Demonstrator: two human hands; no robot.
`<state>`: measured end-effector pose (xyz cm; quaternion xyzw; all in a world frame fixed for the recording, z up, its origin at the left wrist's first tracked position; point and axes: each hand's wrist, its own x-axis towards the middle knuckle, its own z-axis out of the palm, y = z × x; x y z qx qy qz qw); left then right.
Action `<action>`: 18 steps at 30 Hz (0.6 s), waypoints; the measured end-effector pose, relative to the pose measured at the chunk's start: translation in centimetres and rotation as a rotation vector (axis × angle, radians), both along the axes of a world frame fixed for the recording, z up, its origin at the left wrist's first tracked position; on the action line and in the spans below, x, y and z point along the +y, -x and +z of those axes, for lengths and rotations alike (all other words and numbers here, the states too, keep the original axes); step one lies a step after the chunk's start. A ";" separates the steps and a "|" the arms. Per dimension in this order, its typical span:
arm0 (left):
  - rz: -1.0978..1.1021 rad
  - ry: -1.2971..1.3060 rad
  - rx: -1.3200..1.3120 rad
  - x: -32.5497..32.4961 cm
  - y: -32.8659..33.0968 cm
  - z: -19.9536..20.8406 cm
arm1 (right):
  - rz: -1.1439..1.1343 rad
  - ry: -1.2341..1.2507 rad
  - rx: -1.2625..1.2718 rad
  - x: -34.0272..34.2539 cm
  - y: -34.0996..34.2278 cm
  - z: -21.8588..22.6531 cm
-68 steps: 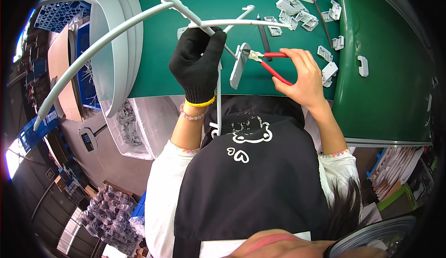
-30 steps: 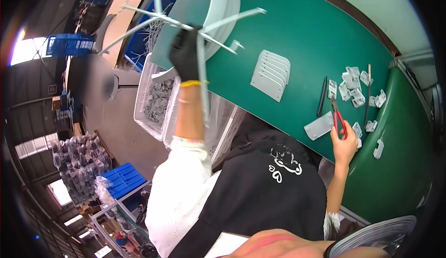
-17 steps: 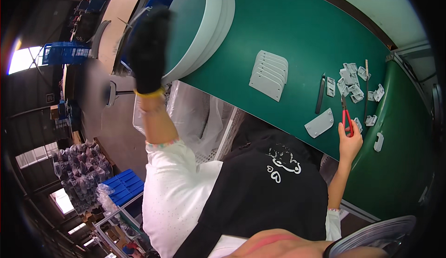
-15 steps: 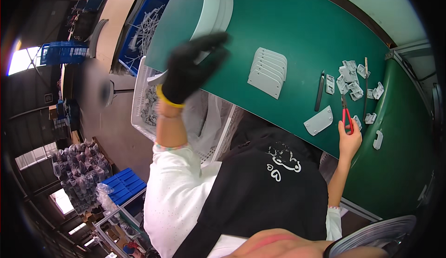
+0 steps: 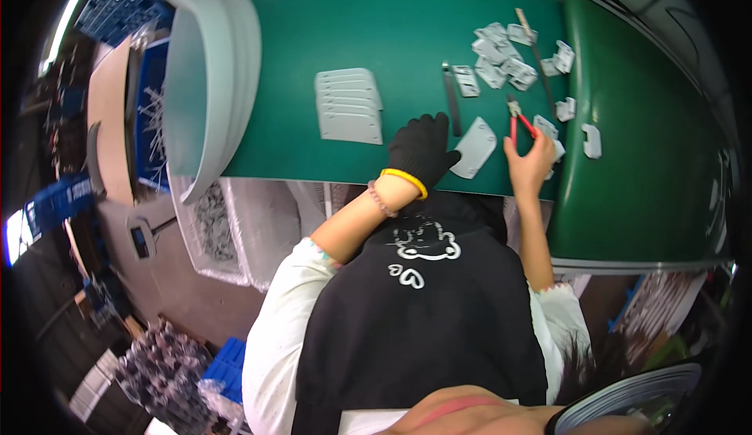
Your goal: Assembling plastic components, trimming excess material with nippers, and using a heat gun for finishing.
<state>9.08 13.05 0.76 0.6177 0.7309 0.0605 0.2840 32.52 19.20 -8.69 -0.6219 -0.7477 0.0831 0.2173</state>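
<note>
My left hand, in a black glove, is over the table's near edge with its fingers stretched forward. Its thumb sticks out toward a loose flat grey plate, right at the plate's left edge; whether they touch I cannot tell. Bare, my right hand closes round the red handles of a pair of cutting pliers. Their jaws point away from me, toward a heap of small grey plastic parts. A dark slim tool lies between the left hand and one small grey part.
Overlapping grey plates are lined up on the green table. Large curved pale pieces sit at its left end. A thin stick lies by the heap. Below the left edge stands a lined white crate of grey parts.
My left hand has swung from the curved pieces at the left over to the loose plate. My right hand keeps hold of the pliers. The whole view has shifted and turned.
</note>
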 end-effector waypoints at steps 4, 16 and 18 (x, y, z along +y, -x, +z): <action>-0.059 0.025 0.105 -0.6 -3.0 -2.9 | -0.102 0.029 -0.104 -0.4 0.9 0.2; 0.004 -0.195 0.167 -0.4 -8.7 -9.6 | 0.451 0.120 0.149 3.0 11.4 2.0; 0.021 -0.269 0.090 -0.7 -9.1 -11.3 | 0.438 0.131 0.030 3.7 13.0 0.8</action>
